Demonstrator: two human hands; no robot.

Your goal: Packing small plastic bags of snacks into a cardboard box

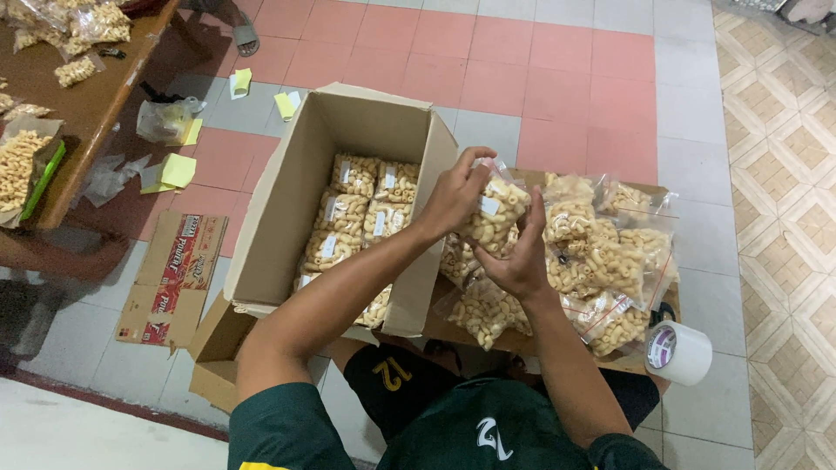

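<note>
Snack bag (494,211), held in both hands above the tray (453,332), beside the box (287,218).
Left hand (455,196) and right hand (521,257) grip it, half hiding it. Box: packed bags (361,209), lower rows hidden. Tray: loose bags (601,252); tape roll (677,352) at its edge.

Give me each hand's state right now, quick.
Left hand: closed on the top of a clear snack bag.
Right hand: closed around the same snack bag from below.
</note>
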